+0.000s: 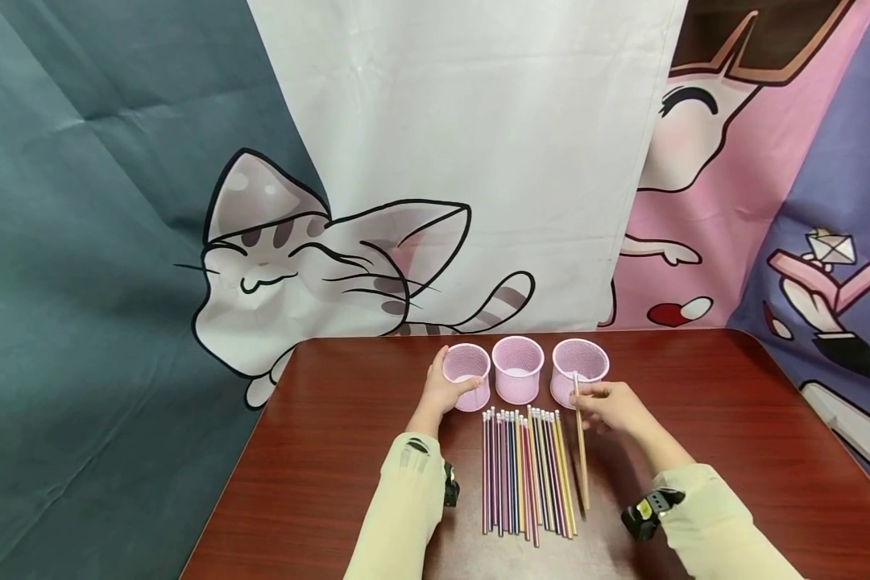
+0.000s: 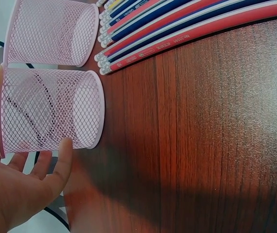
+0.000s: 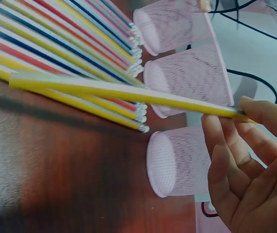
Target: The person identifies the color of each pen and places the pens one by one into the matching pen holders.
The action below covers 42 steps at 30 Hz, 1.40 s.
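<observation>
- While the right hand [image 1: 609, 405] pinches a yellow pencil [image 1: 581, 451] between thumb and fingertips near its upper end, that end stands before the mouth of the right cup [image 1: 561, 392]; the lower end slants back toward the person, above the table [image 1: 319, 467].
- Left hand [image 1: 445, 391]: curved about the left cup [image 1: 468, 364], thumb across the near side, a fingertip up at the rim on the outer side.
- Pale sleeves [image 1: 402, 499] cover both forearms, with a black wrist device [image 1: 651, 511] on each; the arms reach in on either side of the pencils.
- Row of pencils [image 1: 528, 475]: laid side by side between the forearms, white-tipped ends toward the cups and just short of their bases, near ends staggered. Only a slim strip of wood parts its right border from the pinched pencil.
- Middle cup [image 1: 518, 387]: upright, like its two pink mesh neighbours. It stands just beside the left cup; whether the rims touch I cannot tell. A narrow gap parts it from the right cup.
- Margins: behind the cups, a thin strip of tabletop ends at the far edge; broad stretches of reddish wood run outward from both arms to the slanting side edges.
- Beyond the far edge hangs a printed cloth [image 1: 478, 121], a smiling cat on it; a dark cable [image 3: 250, 73] curves past the cups in the right wrist view.
</observation>
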Each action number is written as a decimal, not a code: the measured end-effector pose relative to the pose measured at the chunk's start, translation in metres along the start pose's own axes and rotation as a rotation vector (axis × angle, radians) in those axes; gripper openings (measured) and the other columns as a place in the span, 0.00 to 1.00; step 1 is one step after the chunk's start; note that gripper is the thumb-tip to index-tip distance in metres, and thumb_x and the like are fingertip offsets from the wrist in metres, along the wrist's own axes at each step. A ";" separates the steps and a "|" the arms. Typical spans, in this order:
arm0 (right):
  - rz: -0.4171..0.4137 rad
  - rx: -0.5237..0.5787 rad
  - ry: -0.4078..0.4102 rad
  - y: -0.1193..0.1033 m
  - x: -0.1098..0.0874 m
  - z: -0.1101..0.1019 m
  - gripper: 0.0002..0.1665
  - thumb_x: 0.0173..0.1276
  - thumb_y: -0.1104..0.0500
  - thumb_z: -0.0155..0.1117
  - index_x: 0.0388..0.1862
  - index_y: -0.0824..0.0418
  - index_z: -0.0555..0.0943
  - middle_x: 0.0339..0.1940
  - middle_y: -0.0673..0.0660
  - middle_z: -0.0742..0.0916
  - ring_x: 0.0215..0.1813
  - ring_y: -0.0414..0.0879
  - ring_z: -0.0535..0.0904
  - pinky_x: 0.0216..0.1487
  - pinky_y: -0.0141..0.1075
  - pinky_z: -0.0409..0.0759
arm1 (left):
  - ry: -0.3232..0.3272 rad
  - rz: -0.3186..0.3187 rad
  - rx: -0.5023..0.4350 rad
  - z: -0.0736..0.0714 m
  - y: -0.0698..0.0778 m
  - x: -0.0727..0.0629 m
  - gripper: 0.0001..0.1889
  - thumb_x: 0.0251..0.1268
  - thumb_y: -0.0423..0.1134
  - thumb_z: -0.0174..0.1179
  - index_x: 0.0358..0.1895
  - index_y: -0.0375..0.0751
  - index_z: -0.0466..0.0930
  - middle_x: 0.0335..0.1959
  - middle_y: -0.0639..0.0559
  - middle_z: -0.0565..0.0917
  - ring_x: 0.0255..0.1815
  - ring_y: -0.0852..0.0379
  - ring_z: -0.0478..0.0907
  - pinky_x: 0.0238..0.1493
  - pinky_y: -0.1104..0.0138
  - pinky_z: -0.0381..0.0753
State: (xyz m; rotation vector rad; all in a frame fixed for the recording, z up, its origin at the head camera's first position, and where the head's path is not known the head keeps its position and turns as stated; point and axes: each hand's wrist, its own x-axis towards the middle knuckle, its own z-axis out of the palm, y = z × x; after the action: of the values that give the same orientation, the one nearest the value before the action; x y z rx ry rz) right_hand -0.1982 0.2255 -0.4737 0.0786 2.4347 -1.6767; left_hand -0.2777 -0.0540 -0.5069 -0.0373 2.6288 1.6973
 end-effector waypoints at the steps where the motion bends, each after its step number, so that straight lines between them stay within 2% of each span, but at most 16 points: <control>1: -0.004 0.017 -0.010 -0.002 0.000 -0.002 0.22 0.63 0.61 0.61 0.49 0.78 0.74 0.22 0.55 0.84 0.23 0.47 0.82 0.23 0.41 0.78 | 0.001 0.000 -0.002 0.000 0.000 0.000 0.51 0.40 0.40 0.76 0.70 0.44 0.54 0.63 0.35 0.63 0.59 0.41 0.65 0.61 0.53 0.63; 6: -0.049 0.109 -0.056 -0.009 0.003 -0.011 0.24 0.65 0.59 0.60 0.50 0.78 0.70 0.25 0.54 0.85 0.26 0.46 0.83 0.26 0.39 0.80 | 0.005 -0.013 -0.021 0.000 0.000 -0.001 0.51 0.39 0.39 0.76 0.70 0.45 0.55 0.63 0.35 0.63 0.59 0.41 0.66 0.60 0.53 0.64; 10: -0.074 0.187 -0.058 -0.012 0.006 -0.017 0.21 0.66 0.61 0.59 0.48 0.76 0.68 0.25 0.52 0.85 0.27 0.45 0.83 0.27 0.37 0.80 | 0.003 -0.015 -0.033 0.000 0.001 -0.002 0.51 0.39 0.39 0.76 0.70 0.45 0.55 0.63 0.35 0.63 0.59 0.41 0.65 0.61 0.53 0.63; 18: -0.066 0.241 0.018 -0.024 0.010 -0.027 0.11 0.65 0.58 0.61 0.36 0.65 0.72 0.23 0.49 0.84 0.27 0.42 0.83 0.28 0.35 0.81 | 0.010 0.001 -0.036 0.000 0.003 -0.003 0.50 0.39 0.38 0.76 0.70 0.44 0.55 0.63 0.34 0.63 0.59 0.39 0.65 0.60 0.52 0.64; 27: -0.084 0.282 0.071 -0.044 0.011 -0.043 0.11 0.66 0.60 0.60 0.38 0.67 0.72 0.22 0.46 0.84 0.25 0.41 0.83 0.25 0.32 0.80 | 0.012 -0.019 -0.059 0.001 0.000 -0.001 0.51 0.39 0.37 0.76 0.70 0.46 0.55 0.63 0.35 0.63 0.59 0.41 0.65 0.61 0.53 0.63; 33: -0.104 0.270 0.142 -0.054 0.014 -0.055 0.13 0.64 0.56 0.63 0.36 0.65 0.72 0.22 0.46 0.84 0.26 0.40 0.83 0.26 0.32 0.80 | -0.002 -0.044 -0.092 0.000 0.005 0.002 0.51 0.38 0.35 0.75 0.70 0.45 0.55 0.64 0.35 0.61 0.59 0.40 0.64 0.60 0.51 0.64; 38: -0.121 0.321 0.200 -0.063 0.014 -0.071 0.13 0.64 0.57 0.62 0.38 0.66 0.71 0.22 0.45 0.85 0.26 0.39 0.83 0.26 0.31 0.80 | 0.004 -0.061 -0.008 0.003 0.013 0.002 0.52 0.37 0.37 0.75 0.70 0.46 0.53 0.62 0.35 0.62 0.59 0.38 0.63 0.58 0.47 0.65; 42: -0.131 0.390 0.247 -0.069 0.014 -0.083 0.14 0.63 0.58 0.63 0.39 0.65 0.70 0.22 0.44 0.85 0.25 0.39 0.83 0.24 0.29 0.79 | 0.007 -0.076 0.064 0.004 0.016 0.002 0.56 0.36 0.44 0.76 0.72 0.47 0.49 0.63 0.35 0.60 0.61 0.36 0.60 0.59 0.46 0.63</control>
State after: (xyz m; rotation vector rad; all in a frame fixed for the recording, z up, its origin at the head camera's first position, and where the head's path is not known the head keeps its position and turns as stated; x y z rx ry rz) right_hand -0.2319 0.2765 -0.3838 0.1929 2.2763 -2.3070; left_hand -0.2803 -0.0433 -0.4940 -0.1408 2.6482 1.5927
